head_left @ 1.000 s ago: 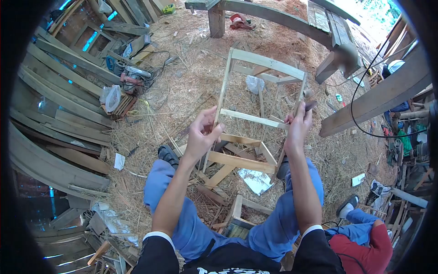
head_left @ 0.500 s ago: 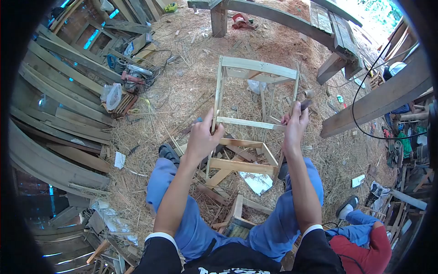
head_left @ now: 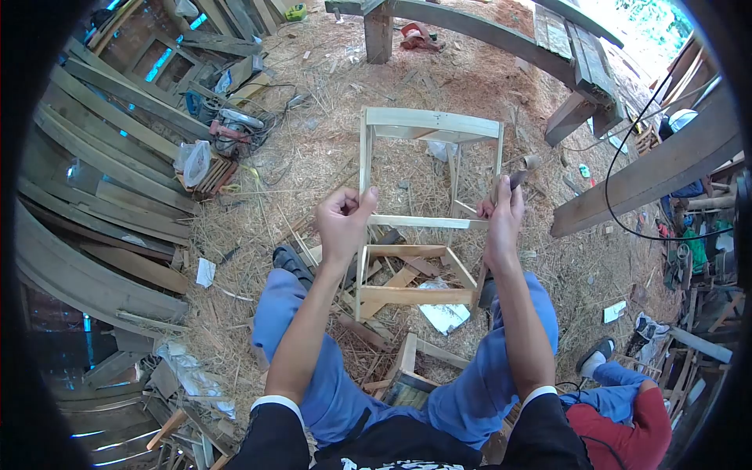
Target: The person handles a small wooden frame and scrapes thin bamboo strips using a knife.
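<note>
A pale wooden frame (head_left: 435,119), like a small chair or stool frame with slats, stands tilted before my knees. My left hand (head_left: 343,229) is closed around its left post beside the middle crossbar (head_left: 427,222), the thumb pointing up along the wood. At the right post, my right hand (head_left: 505,223) is closed on a dark brown tool (head_left: 518,178). Only its end shows above my fingers; its kind I cannot make out. A lower slat (head_left: 415,295) of the frame lies nearest my legs.
Straw-like shavings and offcuts cover the ground. A wooden bench (head_left: 470,27) stands ahead, with a thick beam (head_left: 650,164) at right. Power tools (head_left: 235,129) and stacked boards (head_left: 117,211) line the left. A person in a red sleeve (head_left: 650,419) sits at lower right. A black cable (head_left: 607,184) hangs at right.
The wooden frame has tipped and shifted slightly left and towards me. My left hand has moved a little left, and its thumb now points up. My right hand has hardly moved.
</note>
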### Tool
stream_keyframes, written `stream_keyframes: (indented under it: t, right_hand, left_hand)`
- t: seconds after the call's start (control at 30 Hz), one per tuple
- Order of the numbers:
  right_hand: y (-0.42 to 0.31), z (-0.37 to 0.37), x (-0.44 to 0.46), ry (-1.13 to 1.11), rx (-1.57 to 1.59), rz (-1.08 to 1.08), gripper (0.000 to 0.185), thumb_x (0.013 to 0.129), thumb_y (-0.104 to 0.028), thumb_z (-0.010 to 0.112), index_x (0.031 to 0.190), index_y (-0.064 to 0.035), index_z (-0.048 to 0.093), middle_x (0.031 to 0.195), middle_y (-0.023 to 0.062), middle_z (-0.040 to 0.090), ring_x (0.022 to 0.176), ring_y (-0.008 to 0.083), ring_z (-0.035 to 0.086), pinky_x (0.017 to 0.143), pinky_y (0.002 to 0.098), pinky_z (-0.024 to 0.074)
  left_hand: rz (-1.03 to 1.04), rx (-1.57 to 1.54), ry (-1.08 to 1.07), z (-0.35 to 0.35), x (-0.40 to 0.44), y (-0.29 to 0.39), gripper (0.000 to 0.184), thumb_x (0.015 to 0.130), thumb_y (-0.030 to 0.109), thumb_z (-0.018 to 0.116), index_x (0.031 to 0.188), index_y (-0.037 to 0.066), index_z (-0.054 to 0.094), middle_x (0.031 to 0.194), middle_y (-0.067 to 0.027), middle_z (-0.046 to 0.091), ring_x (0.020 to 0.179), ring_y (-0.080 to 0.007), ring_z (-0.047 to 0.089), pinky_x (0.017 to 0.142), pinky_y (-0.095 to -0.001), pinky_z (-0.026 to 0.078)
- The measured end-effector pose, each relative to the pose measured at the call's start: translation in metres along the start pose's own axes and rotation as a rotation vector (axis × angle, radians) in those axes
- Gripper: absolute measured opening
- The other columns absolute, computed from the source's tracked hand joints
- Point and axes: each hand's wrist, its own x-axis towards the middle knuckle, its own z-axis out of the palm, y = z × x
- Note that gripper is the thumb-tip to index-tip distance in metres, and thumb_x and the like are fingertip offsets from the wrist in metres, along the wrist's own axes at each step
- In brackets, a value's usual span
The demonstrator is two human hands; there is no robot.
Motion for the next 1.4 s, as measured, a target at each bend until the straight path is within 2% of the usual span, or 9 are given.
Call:
stream_keyframes:
  t: [0.1, 0.2, 0.3, 0.4, 0.6, 1.0, 1.1, 1.2, 1.4]
  right_hand:
    - [0.002, -0.003, 0.000, -0.019, 0.002, 0.004, 0.025, 0.109, -0.031, 0.045, 0.100, -0.0090, 0.051, 0.071, -0.0051, 0.035, 0.059, 0.0060, 0.038, 0.054, 0.0264, 0.0383]
    - [0.003, -0.004, 0.001, -0.014, 0.001, 0.020, 0.026, 0.109, -0.032, 0.045, 0.101, -0.0085, 0.051, 0.072, -0.0048, 0.035, 0.059, 0.0059, 0.037, 0.055, 0.0262, 0.0379]
    - [0.001, -0.004, 0.001, -0.014, -0.009, 0.010, 0.026, 0.109, -0.032, 0.045, 0.102, -0.0082, 0.052, 0.072, -0.0049, 0.035, 0.059, 0.0059, 0.037, 0.056, 0.0264, 0.0382]
    - [-0.004, -0.003, 0.001, -0.018, -0.005, -0.003, 0.026, 0.109, -0.032, 0.044, 0.102, -0.0079, 0.052, 0.071, -0.0050, 0.035, 0.059, 0.0060, 0.037, 0.056, 0.0265, 0.0385]
    - [-0.009, -0.001, -0.007, -0.044, -0.003, 0.027, 0.028, 0.109, -0.034, 0.045, 0.102, -0.0079, 0.053, 0.069, -0.0055, 0.032, 0.059, 0.0058, 0.034, 0.055, 0.0258, 0.0348]
    - [-0.002, -0.003, -0.006, -0.052, -0.009, 0.037, 0.031, 0.109, -0.034, 0.044, 0.107, -0.0048, 0.055, 0.070, -0.0059, 0.032, 0.059, 0.0051, 0.034, 0.056, 0.0260, 0.0360]
    - [-0.010, -0.001, -0.009, -0.087, -0.054, 0.057, 0.025, 0.110, -0.032, 0.041, 0.102, -0.0095, 0.049, 0.071, -0.0057, 0.033, 0.060, 0.0054, 0.035, 0.056, 0.0262, 0.0365]
    - [-0.009, -0.001, -0.008, -0.089, -0.068, 0.069, 0.026, 0.110, -0.034, 0.042, 0.104, -0.0092, 0.048, 0.072, -0.0055, 0.034, 0.060, 0.0057, 0.035, 0.056, 0.0261, 0.0365]
    - [-0.003, -0.001, -0.009, -0.113, -0.045, 0.053, 0.025, 0.109, -0.034, 0.045, 0.104, -0.0097, 0.048, 0.076, -0.0046, 0.037, 0.062, 0.0059, 0.038, 0.057, 0.0256, 0.0373]
  left_hand:
    - [-0.055, -0.212, -0.033, 0.003, 0.001, 0.003, 0.024, 0.095, 0.021, 0.071, 0.076, 0.007, 0.067, 0.063, 0.0111, 0.048, 0.057, 0.0021, 0.036, 0.051, -0.0215, 0.026]
    - [-0.036, -0.180, -0.014, 0.008, 0.003, 0.001, 0.021, 0.095, 0.019, 0.072, 0.078, 0.007, 0.067, 0.064, 0.0122, 0.044, 0.058, 0.0013, 0.034, 0.052, -0.0211, 0.024]
    - [0.040, -0.068, 0.035, 0.010, -0.003, 0.005, 0.020, 0.096, 0.018, 0.069, 0.080, 0.006, 0.066, 0.067, 0.0100, 0.047, 0.060, 0.0003, 0.035, 0.052, -0.0215, 0.024]
    - [0.283, -0.011, 0.073, 0.011, 0.002, -0.005, 0.015, 0.096, 0.015, 0.067, 0.086, 0.004, 0.065, 0.072, 0.0057, 0.054, 0.061, -0.0017, 0.043, 0.054, -0.0207, 0.032]
    - [-0.102, -0.444, -0.123, 0.003, -0.004, 0.004, 0.007, 0.095, 0.010, 0.065, 0.094, 0.003, 0.063, 0.081, -0.0018, 0.065, 0.070, -0.0063, 0.060, 0.065, -0.0223, 0.049]
    - [-0.094, -0.239, -0.140, 0.001, -0.003, 0.009, 0.014, 0.098, 0.019, 0.064, 0.095, 0.005, 0.066, 0.080, -0.0005, 0.066, 0.067, -0.0041, 0.055, 0.061, -0.0209, 0.045]
    - [-0.138, -0.349, -0.130, 0.005, -0.006, 0.017, 0.014, 0.099, 0.019, 0.061, 0.101, 0.005, 0.064, 0.079, -0.0008, 0.065, 0.066, -0.0038, 0.054, 0.060, -0.0209, 0.044]
    - [-0.134, -0.345, -0.092, 0.011, -0.008, 0.014, 0.014, 0.102, 0.018, 0.059, 0.106, 0.005, 0.063, 0.074, 0.0000, 0.065, 0.061, 0.0006, 0.046, 0.057, -0.0178, 0.034]
    - [-0.153, -0.299, -0.114, 0.007, -0.007, 0.014, 0.016, 0.102, 0.018, 0.058, 0.107, 0.004, 0.062, 0.073, -0.0026, 0.068, 0.061, -0.0011, 0.054, 0.056, -0.0191, 0.037]
